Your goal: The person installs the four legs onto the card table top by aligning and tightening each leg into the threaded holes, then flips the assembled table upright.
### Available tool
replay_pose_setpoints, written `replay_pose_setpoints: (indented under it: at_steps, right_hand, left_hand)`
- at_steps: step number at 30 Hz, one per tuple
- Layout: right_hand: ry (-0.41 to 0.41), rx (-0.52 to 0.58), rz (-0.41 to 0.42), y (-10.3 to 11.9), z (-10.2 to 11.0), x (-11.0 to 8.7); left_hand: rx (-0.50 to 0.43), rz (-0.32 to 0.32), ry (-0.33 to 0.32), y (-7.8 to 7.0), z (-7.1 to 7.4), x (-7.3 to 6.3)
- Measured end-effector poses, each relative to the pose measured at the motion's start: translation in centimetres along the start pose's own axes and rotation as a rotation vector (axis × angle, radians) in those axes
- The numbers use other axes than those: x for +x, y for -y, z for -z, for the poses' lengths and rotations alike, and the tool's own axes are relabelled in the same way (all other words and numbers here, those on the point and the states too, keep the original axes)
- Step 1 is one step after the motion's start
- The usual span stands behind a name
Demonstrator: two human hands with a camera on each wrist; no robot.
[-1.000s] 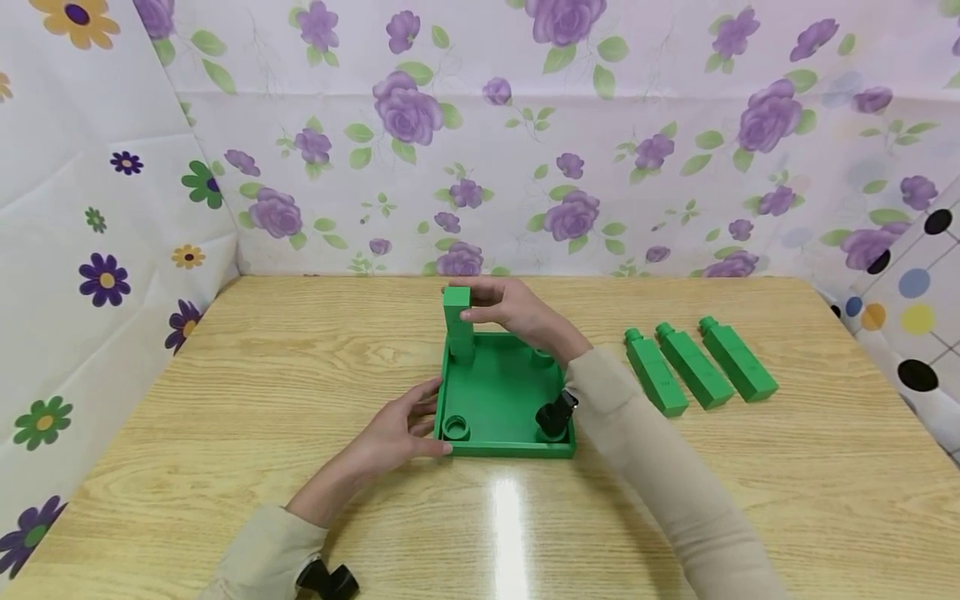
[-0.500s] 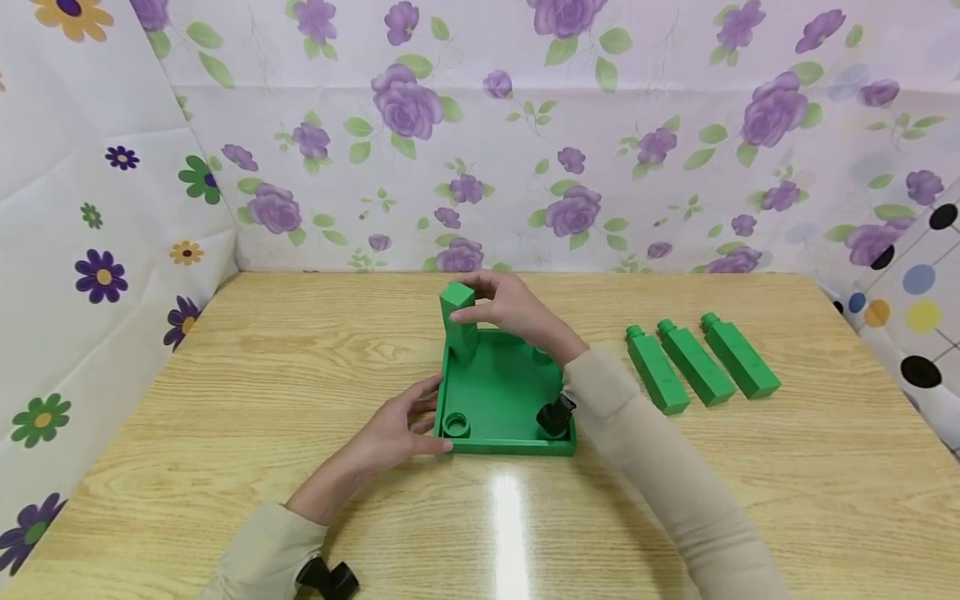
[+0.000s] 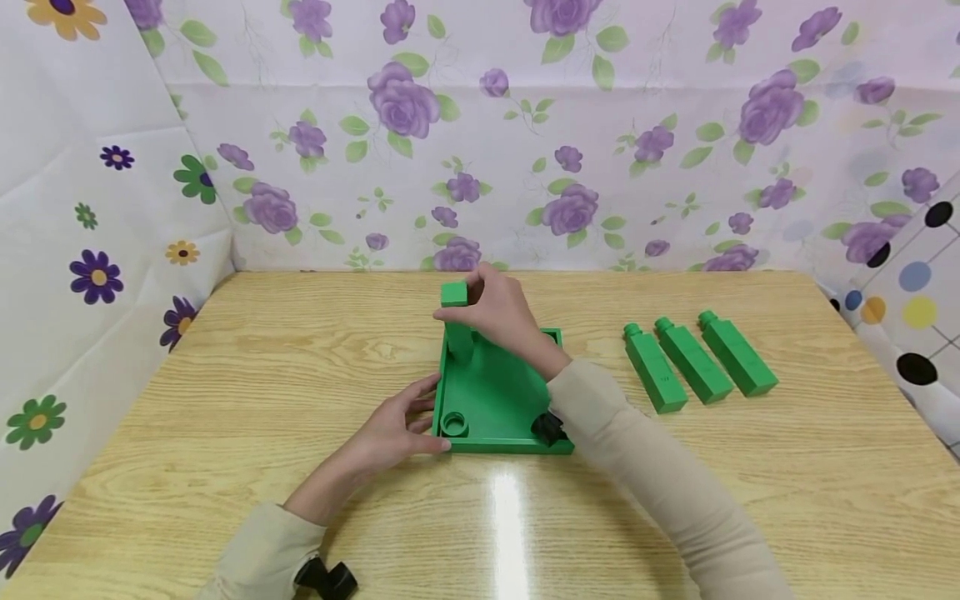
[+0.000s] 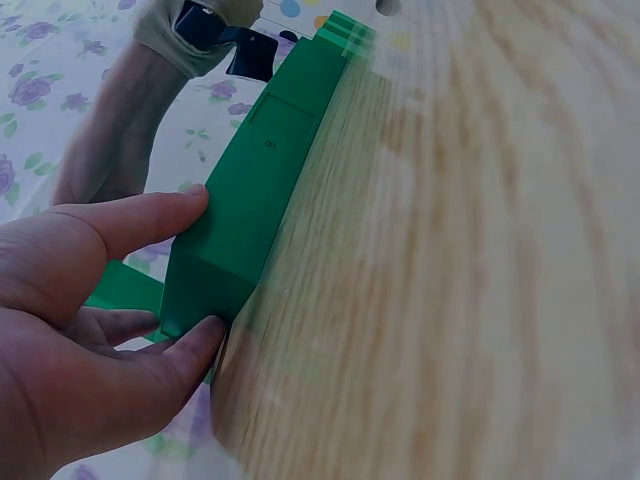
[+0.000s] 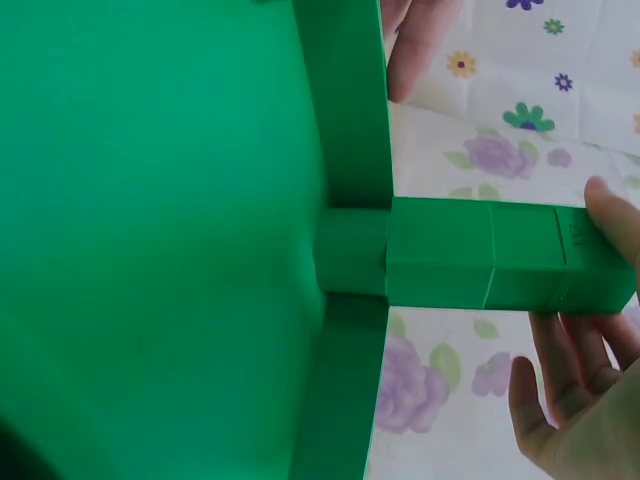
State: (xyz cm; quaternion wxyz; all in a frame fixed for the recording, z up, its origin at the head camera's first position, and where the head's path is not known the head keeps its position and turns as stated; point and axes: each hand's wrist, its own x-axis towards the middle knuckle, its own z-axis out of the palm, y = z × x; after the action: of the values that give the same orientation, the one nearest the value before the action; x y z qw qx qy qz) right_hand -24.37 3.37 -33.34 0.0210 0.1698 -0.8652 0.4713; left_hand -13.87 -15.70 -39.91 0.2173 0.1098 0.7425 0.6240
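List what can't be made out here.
Head: right side of the tray, mostly behind the right arm.
Head: marking on leftmost loose post, too small.
Right wrist: lower end of upright post, hidden by socket.
Right wrist: right hand, cut off by right edge.

long grn block [image 5: 440, 252], upright at far-L corner socket of shallow sq grn tray [image 3: 491, 400], tray flat

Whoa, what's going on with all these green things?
Someone's right hand grips a long green square-sided post, which stands upright on the round green socket in the far left corner of a shallow green square tray. The left hand holds the tray's near left corner. Three more green posts with narrow necks lie on the light wooden table to the right.
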Motion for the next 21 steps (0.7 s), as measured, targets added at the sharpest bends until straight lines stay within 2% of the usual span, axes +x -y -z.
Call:
replay_pose_setpoints:
  at_steps: [6, 11, 15, 21]
  right_hand:
    - [-0.041, -0.044, 0.014, 0.1, -0.4, -0.2]
    - [-0.005, -0.097, 0.0, 0.2, -0.4, 0.0]
    - [0.127, -0.053, 0.002, 0.1, 0.4, 0.3]
    - [0.369, 0.258, 0.074, -1.0, 2.4, 1.3]
  left_hand:
    - [-0.008, -0.004, 0.012, 0.0, 0.0, 0.0]
    - [-0.009, 0.001, 0.013, 0.1, 0.1, -0.1]
    - [0.003, 0.008, 0.009, 0.1, 0.1, -0.1]
    - [0.005, 0.007, -0.005, -0.1, -0.1, -0.1]
